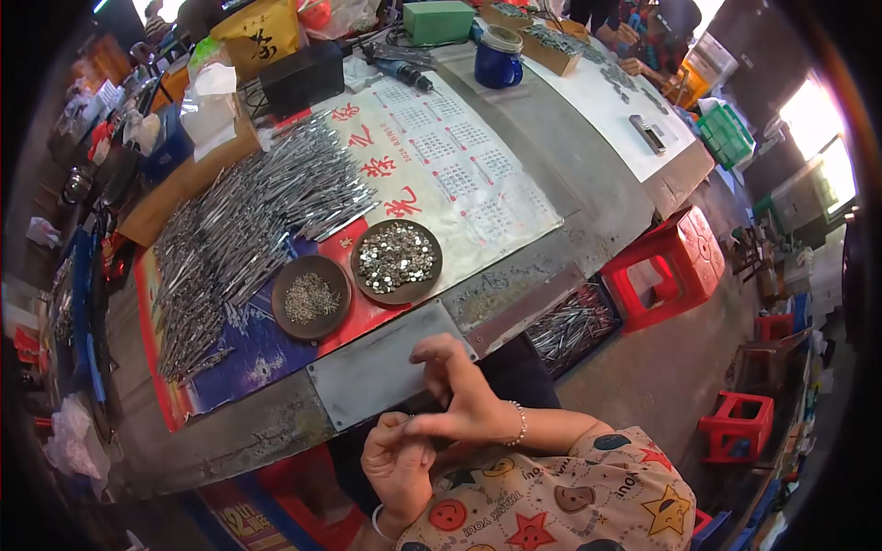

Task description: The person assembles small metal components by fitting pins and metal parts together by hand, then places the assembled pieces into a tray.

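Note:
My left hand (400,464) is closed in a pinch just off the table's near edge. Whatever its fingertips hold, if anything, is too small to make out. Beside it, my right hand (457,390) has its fingers curved and apart, with the thumb reaching to the left fingertips; nothing shows in it. Both are by a bare grey metal plate (367,372) on the table edge. Beyond the plate stand a brown bowl of tiny pin-like metal bits (312,298) and another bowl of small shiny metal pieces (397,260). A large heap of slim silvery metal pieces (266,202) lies behind them.
A calendar sheet (459,156) covers part of the table. Farther back are a blue mug (498,60), a drill-like tool (401,72) and a black box (303,78). A bin of metal pieces (574,326) and a red stool (675,266) stand right. Other people sit at the far end.

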The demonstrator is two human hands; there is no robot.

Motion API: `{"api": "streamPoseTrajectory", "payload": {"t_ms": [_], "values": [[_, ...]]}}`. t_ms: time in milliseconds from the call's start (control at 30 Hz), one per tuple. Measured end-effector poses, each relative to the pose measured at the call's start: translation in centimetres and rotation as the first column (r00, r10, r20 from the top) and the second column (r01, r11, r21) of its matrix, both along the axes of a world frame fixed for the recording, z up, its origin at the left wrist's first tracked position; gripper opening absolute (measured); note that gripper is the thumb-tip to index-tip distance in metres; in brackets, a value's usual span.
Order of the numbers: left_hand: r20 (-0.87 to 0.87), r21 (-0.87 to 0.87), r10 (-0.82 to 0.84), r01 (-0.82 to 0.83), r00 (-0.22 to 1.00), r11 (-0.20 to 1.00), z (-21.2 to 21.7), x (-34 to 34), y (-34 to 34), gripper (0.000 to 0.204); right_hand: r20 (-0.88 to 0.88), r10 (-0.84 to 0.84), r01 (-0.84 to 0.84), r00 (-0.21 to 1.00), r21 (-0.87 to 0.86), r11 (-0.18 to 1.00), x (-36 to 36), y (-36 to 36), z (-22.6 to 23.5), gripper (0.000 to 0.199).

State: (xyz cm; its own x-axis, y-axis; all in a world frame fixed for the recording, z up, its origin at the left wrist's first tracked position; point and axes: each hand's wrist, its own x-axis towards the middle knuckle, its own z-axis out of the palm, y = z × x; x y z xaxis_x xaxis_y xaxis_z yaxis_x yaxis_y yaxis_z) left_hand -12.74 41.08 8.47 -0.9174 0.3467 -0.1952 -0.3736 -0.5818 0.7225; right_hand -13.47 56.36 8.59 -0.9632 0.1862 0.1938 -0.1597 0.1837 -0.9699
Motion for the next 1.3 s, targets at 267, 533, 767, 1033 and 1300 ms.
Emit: {"api": "streamPoseTrajectory", "payload": {"t_ms": [267,533,767,1033,1300], "values": [[-0.106,-0.066,-0.129,0.122,0.986,0.990,0.2,-1.6,-0.5,0.027,-0.083,-0.073,0.083,0.994,0.125,0.989,-0.2,2.6,-0.3,0.037],[-0.312,-0.496,-0.416,0.227,0.855,0.838,1.6,-7.0,-2.2,0.021,-0.182,-0.298,0.330,0.937,0.177,0.927,-1.0,8.1,-2.8,0.012],[-0.359,-0.824,-0.623,0.078,0.695,0.562,2.8,-11.6,0.8,0.018,-0.307,-0.282,0.349,0.909,0.193,0.917,-1.3,7.8,-3.8,0.025],[-0.445,-0.894,-0.820,-0.131,0.360,0.428,0.5,-15.0,5.3,0.023,-0.359,-0.259,0.348,0.897,0.210,0.914,-1.5,8.5,-4.2,0.026],[-0.350,-0.930,-0.918,-0.183,0.187,0.318,0.9,-16.9,5.3,0.031,-0.422,-0.221,0.357,0.879,0.277,0.892,-2.2,8.7,-4.1,0.025]]}}
